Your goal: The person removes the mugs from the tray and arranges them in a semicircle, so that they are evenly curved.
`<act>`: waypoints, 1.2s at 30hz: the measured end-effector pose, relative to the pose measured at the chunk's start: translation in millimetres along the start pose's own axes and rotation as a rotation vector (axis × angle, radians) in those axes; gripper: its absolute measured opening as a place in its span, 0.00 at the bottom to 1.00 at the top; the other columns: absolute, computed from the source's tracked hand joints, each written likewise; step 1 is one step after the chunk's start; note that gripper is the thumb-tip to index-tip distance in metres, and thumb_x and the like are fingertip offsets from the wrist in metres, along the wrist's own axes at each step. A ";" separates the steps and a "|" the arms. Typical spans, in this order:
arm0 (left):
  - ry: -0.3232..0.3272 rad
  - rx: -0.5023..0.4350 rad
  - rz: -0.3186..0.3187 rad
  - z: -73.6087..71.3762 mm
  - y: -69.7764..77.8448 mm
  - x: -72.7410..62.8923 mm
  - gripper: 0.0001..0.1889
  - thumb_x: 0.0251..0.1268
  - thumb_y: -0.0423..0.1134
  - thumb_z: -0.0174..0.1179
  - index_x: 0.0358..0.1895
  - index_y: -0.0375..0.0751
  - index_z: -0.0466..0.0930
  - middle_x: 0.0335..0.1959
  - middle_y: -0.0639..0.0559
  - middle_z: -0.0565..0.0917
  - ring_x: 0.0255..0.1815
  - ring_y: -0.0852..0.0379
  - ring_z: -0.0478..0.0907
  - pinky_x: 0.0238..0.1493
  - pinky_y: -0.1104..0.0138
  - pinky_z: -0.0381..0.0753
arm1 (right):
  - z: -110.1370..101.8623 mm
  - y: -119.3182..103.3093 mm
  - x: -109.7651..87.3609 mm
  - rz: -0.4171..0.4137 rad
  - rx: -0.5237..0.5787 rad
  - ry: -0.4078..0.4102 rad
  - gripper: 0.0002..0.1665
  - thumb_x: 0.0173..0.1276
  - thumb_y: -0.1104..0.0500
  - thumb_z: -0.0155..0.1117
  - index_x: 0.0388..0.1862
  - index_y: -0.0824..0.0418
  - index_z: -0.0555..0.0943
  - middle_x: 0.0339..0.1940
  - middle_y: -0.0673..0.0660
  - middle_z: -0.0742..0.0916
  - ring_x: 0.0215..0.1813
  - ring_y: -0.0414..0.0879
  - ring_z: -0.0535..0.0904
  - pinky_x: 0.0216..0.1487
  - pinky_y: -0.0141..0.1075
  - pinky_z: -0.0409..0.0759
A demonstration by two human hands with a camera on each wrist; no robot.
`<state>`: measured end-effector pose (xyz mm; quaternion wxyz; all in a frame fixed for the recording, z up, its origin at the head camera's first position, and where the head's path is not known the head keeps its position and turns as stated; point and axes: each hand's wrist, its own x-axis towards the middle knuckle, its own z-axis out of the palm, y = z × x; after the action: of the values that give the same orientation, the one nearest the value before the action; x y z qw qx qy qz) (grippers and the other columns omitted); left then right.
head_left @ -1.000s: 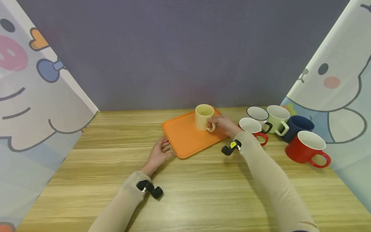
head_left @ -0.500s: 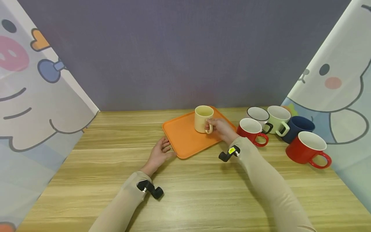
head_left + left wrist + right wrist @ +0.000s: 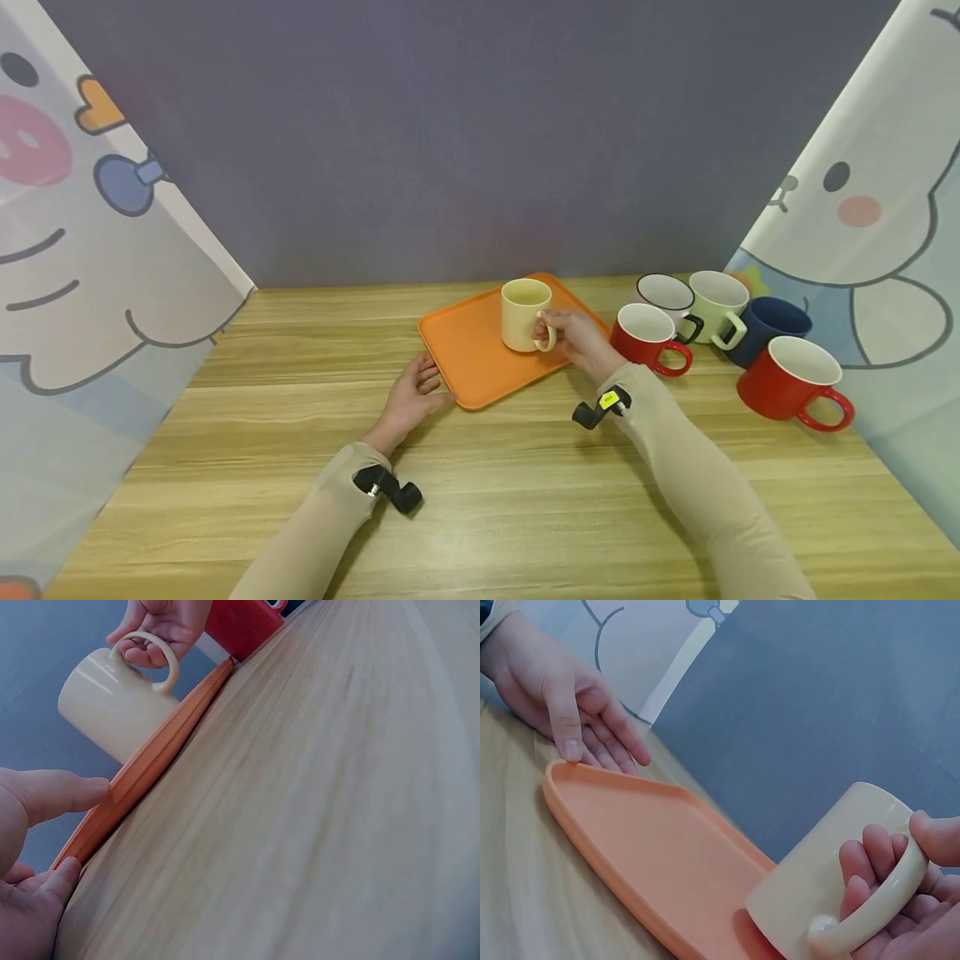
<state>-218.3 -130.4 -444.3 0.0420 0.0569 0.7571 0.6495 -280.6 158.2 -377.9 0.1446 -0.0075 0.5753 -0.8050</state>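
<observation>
A pale yellow mug [image 3: 516, 321] stands upright on the right part of an orange tray [image 3: 476, 354]. My right hand [image 3: 576, 335] holds the mug by its handle [image 3: 881, 907], fingers curled through the loop and thumb on top. At the tray's near left corner is my left hand [image 3: 411, 393], its thumb tip touching the rim [image 3: 571, 766] and its fingers loosely extended along the side. In the left wrist view the thumb [image 3: 71, 791] lies against the tray's outer edge.
Right of the tray stand a small red mug [image 3: 637, 337], a white mug with a dark rim [image 3: 660, 293], a light green mug [image 3: 712, 312], a navy mug [image 3: 757, 333] and a larger red mug [image 3: 776, 387]. A grey wall [image 3: 480, 150] rises behind the wooden table [image 3: 495, 500].
The right hand has shifted the yellow mug slightly toward the near side of the tray. The left hand stays at the corner.
</observation>
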 end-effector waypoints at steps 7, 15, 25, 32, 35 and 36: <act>-0.002 -0.008 -0.004 0.8 1.1 -1.1 0.49 0.53 0.22 0.67 0.76 0.21 0.45 0.71 0.26 0.62 0.69 0.31 0.65 0.70 0.47 0.67 | 0.2 -4.5 -7.9 -0.028 0.031 -0.008 0.21 0.79 0.70 0.43 0.27 0.64 0.79 0.22 0.54 0.83 0.29 0.44 0.81 0.32 0.29 0.79; 0.001 0.002 -0.007 1.5 0.3 -1.3 0.50 0.53 0.22 0.68 0.76 0.22 0.45 0.72 0.27 0.62 0.69 0.32 0.65 0.70 0.48 0.67 | -1.9 -13.2 -25.3 -0.056 0.057 -0.028 0.24 0.79 0.71 0.42 0.26 0.62 0.81 0.22 0.54 0.83 0.29 0.44 0.81 0.36 0.30 0.81; 0.008 0.002 0.001 1.0 -2.9 -0.3 0.49 0.52 0.21 0.68 0.76 0.21 0.46 0.72 0.27 0.62 0.69 0.32 0.65 0.70 0.48 0.68 | -9.7 -20.0 -46.3 -0.114 0.049 -0.048 0.25 0.79 0.71 0.41 0.26 0.61 0.82 0.22 0.53 0.84 0.31 0.44 0.83 0.36 0.30 0.82; 0.004 0.004 -0.002 1.3 5.7 -3.7 0.49 0.52 0.20 0.67 0.75 0.20 0.45 0.72 0.26 0.62 0.69 0.31 0.64 0.70 0.48 0.68 | -15.3 -23.3 -60.2 -0.130 0.075 -0.059 0.24 0.79 0.71 0.42 0.27 0.62 0.82 0.23 0.54 0.84 0.32 0.43 0.83 0.39 0.31 0.82; 0.007 0.004 -0.001 0.7 0.0 -1.1 0.50 0.52 0.21 0.68 0.76 0.21 0.45 0.72 0.27 0.62 0.69 0.32 0.64 0.70 0.48 0.68 | -18.2 -23.6 -66.0 -0.149 0.063 -0.091 0.23 0.79 0.70 0.43 0.29 0.62 0.82 0.24 0.54 0.85 0.33 0.44 0.84 0.39 0.31 0.83; 0.007 0.003 -0.001 0.7 -0.1 -1.1 0.50 0.52 0.21 0.68 0.76 0.22 0.46 0.72 0.27 0.62 0.69 0.33 0.64 0.70 0.48 0.68 | -19.1 -23.4 -67.8 -0.158 0.059 -0.100 0.22 0.79 0.70 0.43 0.29 0.62 0.82 0.24 0.54 0.85 0.33 0.44 0.84 0.39 0.31 0.83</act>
<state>-217.2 -129.9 -444.5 0.0396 0.0544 0.7582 0.6486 -224.3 199.2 -352.1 0.1092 -0.0888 0.5412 -0.8291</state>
